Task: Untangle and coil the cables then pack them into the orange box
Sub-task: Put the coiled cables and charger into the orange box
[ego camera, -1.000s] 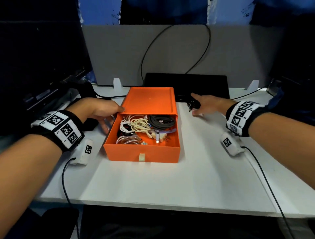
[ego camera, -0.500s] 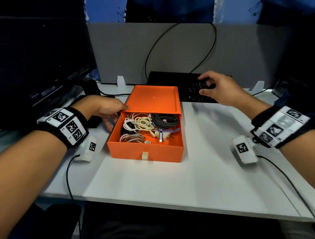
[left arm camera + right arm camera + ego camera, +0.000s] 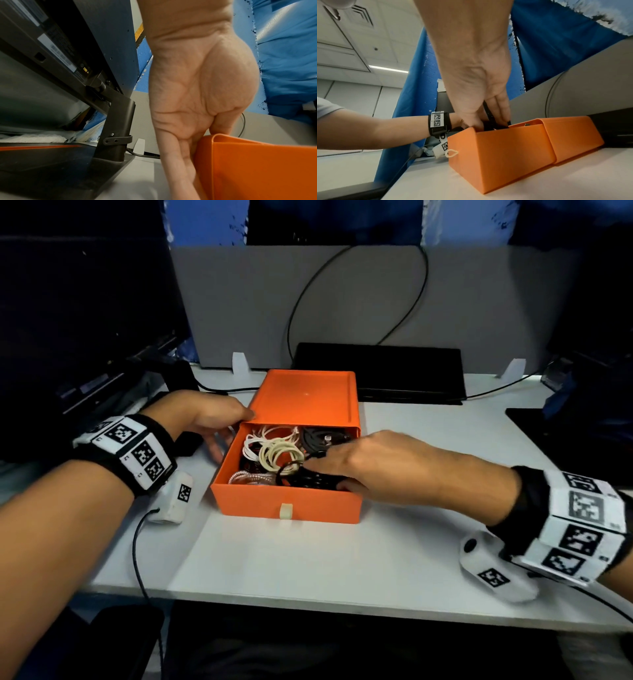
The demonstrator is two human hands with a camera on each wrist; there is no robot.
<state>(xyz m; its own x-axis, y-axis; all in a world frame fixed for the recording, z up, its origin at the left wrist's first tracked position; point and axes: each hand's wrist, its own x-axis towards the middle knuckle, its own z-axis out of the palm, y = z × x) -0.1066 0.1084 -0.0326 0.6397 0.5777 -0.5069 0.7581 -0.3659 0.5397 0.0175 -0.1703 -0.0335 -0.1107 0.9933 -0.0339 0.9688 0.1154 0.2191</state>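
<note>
While the right hand (image 3: 370, 463) covers a black cable (image 3: 303, 478), its grip is hidden.

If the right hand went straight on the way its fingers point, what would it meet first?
Most likely the cream coil just past the fingertips of the right hand, which grips a black cable inside the orange box; the pink braided coil lies beside it. Depth unclear.

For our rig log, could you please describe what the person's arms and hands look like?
Bare forearms; the left hand and right hand are ungloved. Each wrist wears a black band with white panels of black square markers: left band, right band. Under each hangs a white marked pod, left pod, right pod, trailing a black lead. The left arm has a pale short sleeve.
</note>
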